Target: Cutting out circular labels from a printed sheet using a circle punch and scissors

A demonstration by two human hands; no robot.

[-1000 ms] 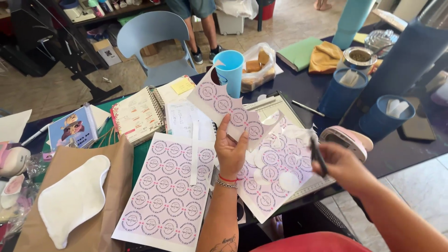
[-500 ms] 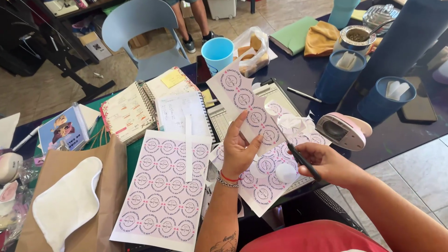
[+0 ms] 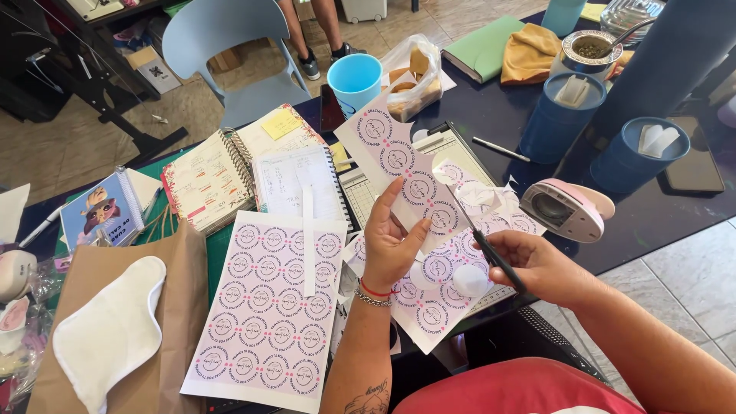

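My left hand (image 3: 389,241) pinches a long strip of paper (image 3: 395,157) printed with round pink stickers, held up over the table. My right hand (image 3: 537,264) grips a pair of scissors (image 3: 479,234) whose blades reach into the strip near the left thumb. Beneath both hands lie more cut sticker sheets (image 3: 441,295) and loose white scraps. A full sheet of round pink stickers (image 3: 268,307) lies flat to the left, with a narrow white paper strip on top of it.
A pink circle punch (image 3: 567,208) sits right of the scissors. Behind are a paper trimmer (image 3: 441,146), open spiral notebooks (image 3: 230,176), a light blue cup (image 3: 354,80), two dark blue cups (image 3: 563,119), a brown paper bag (image 3: 107,307) with a white cloth pad, a blue chair (image 3: 230,46).
My right hand has brought the scissors up to the strip. My left hand has shifted the strip slightly and the view has tilted down toward the table.
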